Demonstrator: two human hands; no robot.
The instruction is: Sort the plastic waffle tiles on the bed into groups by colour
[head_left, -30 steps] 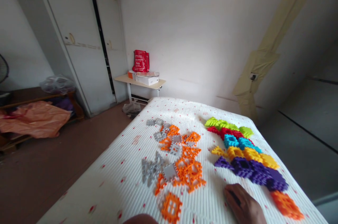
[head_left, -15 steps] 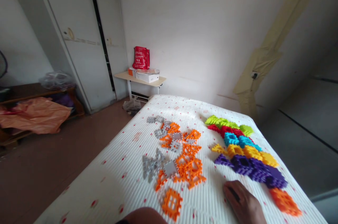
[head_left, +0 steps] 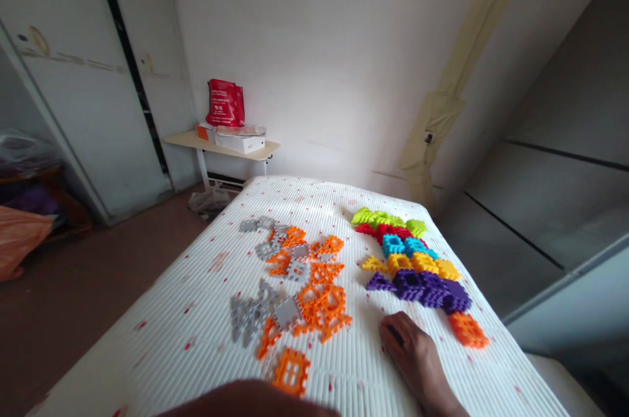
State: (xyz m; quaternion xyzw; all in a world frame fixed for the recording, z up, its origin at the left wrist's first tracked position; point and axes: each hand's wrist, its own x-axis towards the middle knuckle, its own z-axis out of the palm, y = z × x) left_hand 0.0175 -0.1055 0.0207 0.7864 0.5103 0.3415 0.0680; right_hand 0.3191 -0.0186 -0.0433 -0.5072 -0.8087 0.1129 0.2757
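Observation:
My right hand [head_left: 410, 348] rests on the mattress with its fingers curled into a loose fist, and nothing shows in it. Beyond and to its right are sorted rows of plastic interlocking pieces: purple [head_left: 432, 289], yellow [head_left: 422, 264], light blue [head_left: 393, 244], red [head_left: 390, 232] and lime green [head_left: 386, 218], with an orange stack [head_left: 468, 330] at the near end. My left hand or forearm [head_left: 250, 398] enters at the bottom edge, fingers hidden. Just past it lies an orange window piece [head_left: 291, 371]. Mixed orange pieces [head_left: 324, 309] and grey pieces [head_left: 250, 312] spread loosely farther up.
The ribbed, red-spotted white mattress [head_left: 196, 332] lies under everything. At its far left corner stands a small table [head_left: 260, 151] with a red bag [head_left: 225, 102] and a white box [head_left: 240, 143]. A sliding-door wardrobe [head_left: 88, 76] is at left.
The view has swung right, so the mattress and pieces sit farther left. More of my left arm shows at the bottom edge. My right hand stays curled on the mattress.

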